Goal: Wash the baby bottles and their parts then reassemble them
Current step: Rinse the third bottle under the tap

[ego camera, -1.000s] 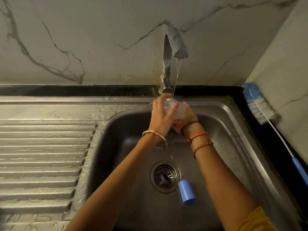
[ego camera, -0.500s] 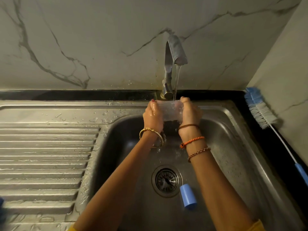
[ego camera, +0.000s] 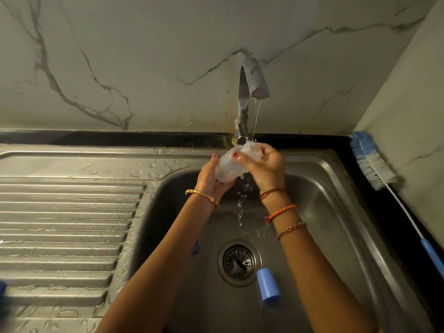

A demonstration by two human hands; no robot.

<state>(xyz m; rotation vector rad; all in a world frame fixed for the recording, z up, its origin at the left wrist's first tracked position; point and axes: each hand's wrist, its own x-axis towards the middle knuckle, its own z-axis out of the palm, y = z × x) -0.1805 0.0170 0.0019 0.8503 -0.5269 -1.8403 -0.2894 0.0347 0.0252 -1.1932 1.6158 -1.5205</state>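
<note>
A clear baby bottle (ego camera: 228,168) lies tilted under the running tap (ego camera: 252,80), held over the steel sink (ego camera: 336,212). My left hand (ego camera: 211,179) grips its lower end from below. My right hand (ego camera: 266,167) grips the upper end, thumb across the bottle's side. Water runs off the bottle and drips toward the drain (ego camera: 238,262). A blue cap (ego camera: 268,288) lies on the sink floor just right of the drain. A small blue part (ego camera: 195,246) peeks out from behind my left forearm.
A blue and white bottle brush (ego camera: 374,164) leans in the right corner on the black counter, its handle running toward me. The wet ribbed draining board (ego camera: 67,224) spreads to the left. A dark blue object (ego camera: 3,288) shows at the left edge.
The bottle has turned from level between my hands to tilted, its upper end to the right under the stream. More water now spills down into the sink.
</note>
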